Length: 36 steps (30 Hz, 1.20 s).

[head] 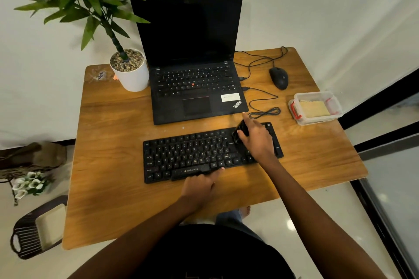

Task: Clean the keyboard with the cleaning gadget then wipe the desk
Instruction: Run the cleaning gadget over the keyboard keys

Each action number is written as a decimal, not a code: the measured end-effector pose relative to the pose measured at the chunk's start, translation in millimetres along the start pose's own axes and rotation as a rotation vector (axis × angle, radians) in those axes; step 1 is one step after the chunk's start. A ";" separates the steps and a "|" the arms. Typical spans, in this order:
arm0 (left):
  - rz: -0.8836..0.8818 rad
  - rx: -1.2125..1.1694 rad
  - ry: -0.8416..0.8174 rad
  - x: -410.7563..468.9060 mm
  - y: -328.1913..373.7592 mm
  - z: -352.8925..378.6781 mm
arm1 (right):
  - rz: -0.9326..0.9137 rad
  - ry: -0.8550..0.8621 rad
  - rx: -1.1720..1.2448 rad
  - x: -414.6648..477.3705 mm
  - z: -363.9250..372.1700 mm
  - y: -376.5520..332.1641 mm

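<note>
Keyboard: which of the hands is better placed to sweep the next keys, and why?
Right. The right hand grips the cleaning gadget over the right end of the keyboard; the left hand holds nothing, its fingers resting on the front edge.

The keyboard (199,156) lies before the laptop (192,70), mouse (278,78) right, plant pot (131,72) left.

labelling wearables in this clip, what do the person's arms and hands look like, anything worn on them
Both arms are bare as far up as the view reaches: the left arm and the right arm show no sleeves. The left hand and the right hand have no gloves, and no watch, bracelet or ring shows. A black top fills the bottom edge.
</note>
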<state>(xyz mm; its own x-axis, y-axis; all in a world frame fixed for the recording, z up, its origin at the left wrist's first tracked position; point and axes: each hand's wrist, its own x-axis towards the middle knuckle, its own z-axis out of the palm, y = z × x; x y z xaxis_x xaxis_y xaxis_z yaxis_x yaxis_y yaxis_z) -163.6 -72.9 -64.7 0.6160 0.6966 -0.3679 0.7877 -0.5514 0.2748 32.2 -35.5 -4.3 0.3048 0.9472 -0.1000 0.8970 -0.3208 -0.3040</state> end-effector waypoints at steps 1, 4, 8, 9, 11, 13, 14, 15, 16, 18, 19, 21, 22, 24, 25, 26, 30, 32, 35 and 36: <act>-0.001 -0.017 0.000 -1.0 -1.4 1.4 | -0.010 -0.016 -0.014 -7.3 0.6 0.5; -0.011 -0.052 0.012 -2.7 -2.1 4.5 | -0.042 -0.047 0.006 -35.6 3.0 8.8; -0.012 -0.057 0.023 -3.0 -2.3 3.8 | -0.062 -0.085 0.009 -71.4 9.1 22.4; -0.009 -0.045 0.023 -2.9 -2.1 4.6 | -0.065 -0.101 0.012 -76.4 9.6 25.6; 0.004 -0.019 0.028 -1.3 -3.0 6.8 | -0.049 -0.094 0.081 -77.5 5.9 29.0; 0.018 -0.018 0.030 1.9 -2.7 8.6 | -0.015 0.009 0.188 -68.6 -1.5 29.9; 0.025 -0.013 0.029 2.2 -2.5 8.5 | 0.006 0.071 0.236 -62.1 -4.5 28.3; 0.032 -0.014 0.033 1.6 -2.7 8.5 | 0.032 0.118 0.280 -56.1 -6.9 25.1; 0.033 -0.024 0.040 1.6 -4.3 9.0 | 0.064 0.147 0.322 -50.3 -8.1 21.3; 0.051 -0.073 0.160 0.0 -10.5 10.3 | 0.097 0.163 0.349 -42.8 -7.8 12.0; 0.070 -0.073 0.258 -0.7 -14.7 10.6 | 0.090 0.162 0.324 -41.3 -6.1 7.8; 0.076 -0.029 0.411 0.8 -25.4 10.0 | 0.054 0.139 0.235 -42.2 -0.9 1.0; 0.065 -0.012 0.455 1.5 -31.4 7.9 | 0.037 0.118 0.191 -43.9 2.4 -2.0; 0.014 -0.024 0.482 1.5 -46.4 4.9 | 0.015 0.068 0.153 -47.9 8.0 -6.5; -0.018 -0.063 0.470 -0.7 -53.8 3.0 | 0.007 0.042 0.161 -49.4 9.4 -8.0; -0.057 -0.104 0.461 -3.3 -62.5 2.7 | 0.012 0.017 0.183 -50.1 8.8 -8.4; -0.228 -0.188 0.494 -17.6 -96.1 2.4 | 0.091 0.053 0.231 -50.1 -1.7 4.3; -0.296 -0.241 0.463 -22.9 -108.2 2.4 | 0.098 0.058 0.211 -51.8 -5.7 10.8; -0.300 -0.280 0.408 -29.2 -116.9 7.3 | 0.052 0.007 0.153 -57.2 -5.7 3.2; -0.290 -0.287 0.395 -30.3 -117.6 8.7 | 0.027 -0.010 0.128 -59.0 -4.0 -2.4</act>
<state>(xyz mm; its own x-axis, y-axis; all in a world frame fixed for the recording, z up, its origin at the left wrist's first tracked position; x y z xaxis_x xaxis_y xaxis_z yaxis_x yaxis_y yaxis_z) -275.0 -33.2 -93.6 0.2880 0.9502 -0.1192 0.8628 -0.2034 0.4629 13.3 -90.6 6.1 0.3241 0.9385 -0.1188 0.8405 -0.3433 -0.4191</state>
